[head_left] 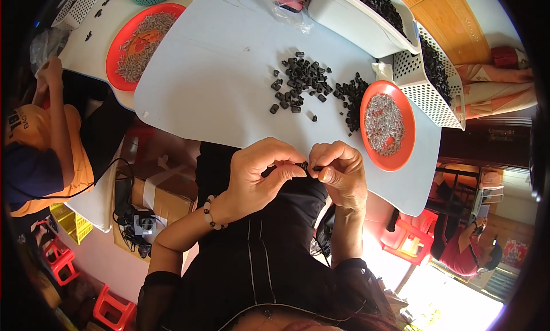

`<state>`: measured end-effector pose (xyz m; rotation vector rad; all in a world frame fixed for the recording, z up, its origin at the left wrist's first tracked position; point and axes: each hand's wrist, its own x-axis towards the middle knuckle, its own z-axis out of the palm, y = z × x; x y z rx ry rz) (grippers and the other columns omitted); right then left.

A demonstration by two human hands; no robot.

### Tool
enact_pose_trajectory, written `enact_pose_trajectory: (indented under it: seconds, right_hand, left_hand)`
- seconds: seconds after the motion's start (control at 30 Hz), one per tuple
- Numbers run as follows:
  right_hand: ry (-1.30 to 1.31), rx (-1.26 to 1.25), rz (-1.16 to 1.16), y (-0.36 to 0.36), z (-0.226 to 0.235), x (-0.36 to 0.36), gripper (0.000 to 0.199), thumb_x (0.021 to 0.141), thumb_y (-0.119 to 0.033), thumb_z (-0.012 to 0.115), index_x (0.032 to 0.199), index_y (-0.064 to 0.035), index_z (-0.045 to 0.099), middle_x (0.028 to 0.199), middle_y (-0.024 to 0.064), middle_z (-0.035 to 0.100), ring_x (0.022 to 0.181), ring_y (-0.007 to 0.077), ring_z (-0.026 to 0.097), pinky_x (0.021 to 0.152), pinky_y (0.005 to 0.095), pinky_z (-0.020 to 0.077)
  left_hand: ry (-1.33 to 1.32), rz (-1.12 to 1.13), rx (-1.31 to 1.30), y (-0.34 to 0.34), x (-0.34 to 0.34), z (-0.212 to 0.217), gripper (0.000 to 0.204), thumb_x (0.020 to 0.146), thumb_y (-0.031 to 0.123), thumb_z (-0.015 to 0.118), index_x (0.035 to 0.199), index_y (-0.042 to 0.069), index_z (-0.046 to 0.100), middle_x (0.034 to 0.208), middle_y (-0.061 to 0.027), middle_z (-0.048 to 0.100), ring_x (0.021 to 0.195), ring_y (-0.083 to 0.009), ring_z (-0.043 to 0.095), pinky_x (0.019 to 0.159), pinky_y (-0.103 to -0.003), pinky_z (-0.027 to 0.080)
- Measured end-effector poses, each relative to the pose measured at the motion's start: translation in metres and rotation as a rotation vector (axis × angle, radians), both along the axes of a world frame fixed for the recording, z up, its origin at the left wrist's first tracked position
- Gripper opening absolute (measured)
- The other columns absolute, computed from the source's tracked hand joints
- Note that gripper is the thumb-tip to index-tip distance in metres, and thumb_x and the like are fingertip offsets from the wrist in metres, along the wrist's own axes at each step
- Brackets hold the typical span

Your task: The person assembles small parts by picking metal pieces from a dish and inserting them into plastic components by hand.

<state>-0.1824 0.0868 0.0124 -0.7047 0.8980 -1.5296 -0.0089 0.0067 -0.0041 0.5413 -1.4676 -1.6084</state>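
Observation:
Close in front of my body, just off the table's near edge, my left hand pinches a small black plastic part between thumb and forefinger. Facing it, my right hand is closed on another small black piece. The two pieces are a short gap apart, and their exact shape is mostly covered by my fingertips. Beyond my hands, a loose pile of black plastic parts lies on the pale table. Right of it sits a heap of smaller black pieces, beside an orange-red plate of small silvery metal pieces.
A white tub and a white perforated basket, both filled with black parts, stand at the far right. Another red plate of metal pieces is at the far left, near a person in an orange top. Red stools stand around.

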Motion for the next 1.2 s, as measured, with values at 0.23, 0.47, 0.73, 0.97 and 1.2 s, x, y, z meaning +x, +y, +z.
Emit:
enact_pose_trajectory:
  seconds: [0.23, 0.47, 0.73, 0.97, 1.2]
  right_hand:
    - [0.050, 0.110, -0.051, 0.008, 0.000, 0.003, 0.019, 0.081, -0.003, 0.082, 0.095, 0.0003, 0.069, 0.088, 0.0065, 0.070, 0.078, 0.0129, 0.064, 0.074, 0.0257, 0.0536]
    - [0.132, 0.131, -0.102, 0.013, 0.001, 0.008, 0.020, 0.084, -0.008, 0.079, 0.098, 0.0026, 0.070, 0.088, 0.0100, 0.070, 0.075, 0.0154, 0.067, 0.069, 0.0273, 0.0573]
    - [0.083, 0.132, -0.081, 0.015, 0.001, 0.009, 0.023, 0.086, -0.013, 0.077, 0.099, 0.0051, 0.069, 0.089, 0.0136, 0.069, 0.077, 0.0202, 0.069, 0.071, 0.0317, 0.0618]
    - [0.047, 0.070, -0.093, 0.016, -0.006, 0.009, 0.018, 0.087, -0.007, 0.076, 0.100, 0.0036, 0.068, 0.090, 0.0128, 0.069, 0.078, 0.0195, 0.068, 0.074, 0.0306, 0.0596]
    - [-0.053, 0.033, -0.106, 0.014, -0.015, 0.018, 0.017, 0.086, -0.007, 0.077, 0.098, -0.0003, 0.067, 0.090, 0.0084, 0.068, 0.077, 0.0146, 0.063, 0.072, 0.0277, 0.0541]
  left_hand:
    - [-0.026, 0.007, -0.077, 0.004, -0.004, -0.001, 0.013, 0.082, 0.004, 0.079, 0.093, 0.002, 0.072, 0.087, -0.0072, 0.070, 0.070, -0.0140, 0.065, 0.063, -0.025, 0.052]
    - [-0.071, -0.005, -0.047, 0.007, -0.003, -0.004, 0.011, 0.084, 0.002, 0.077, 0.093, 0.001, 0.071, 0.087, -0.0072, 0.069, 0.072, -0.0133, 0.066, 0.065, -0.024, 0.052]
    - [-0.008, -0.041, 0.064, 0.009, -0.002, -0.003, 0.011, 0.086, 0.004, 0.076, 0.094, -0.001, 0.070, 0.090, -0.0069, 0.069, 0.074, -0.0111, 0.065, 0.066, -0.023, 0.051]
    - [-0.029, -0.026, 0.047, 0.011, 0.000, -0.005, 0.011, 0.086, 0.005, 0.076, 0.094, 0.000, 0.070, 0.090, -0.0062, 0.069, 0.074, -0.0114, 0.065, 0.066, -0.024, 0.051]
    - [-0.020, -0.010, -0.058, 0.010, 0.001, -0.005, 0.010, 0.085, 0.005, 0.077, 0.092, 0.001, 0.071, 0.088, -0.0061, 0.070, 0.074, -0.0129, 0.065, 0.067, -0.025, 0.051]
